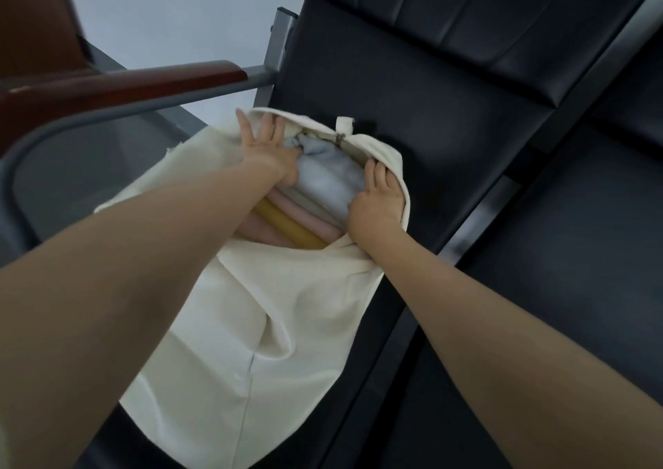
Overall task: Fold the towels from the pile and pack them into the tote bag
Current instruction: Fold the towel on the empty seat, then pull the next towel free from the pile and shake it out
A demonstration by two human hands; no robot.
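A cream tote bag [272, 311] is laid on a black padded seat [448, 117], its mouth turned away from the camera. Folded towels [287, 217] in pink, yellow and pale blue are seen packed inside the mouth. The bag's right rim is gripped by the right hand [375, 205], fingers curled over it. The left rim is pressed by the left hand [267, 149], fingers spread straight. A wooden armrest [125, 83] is seen beyond.
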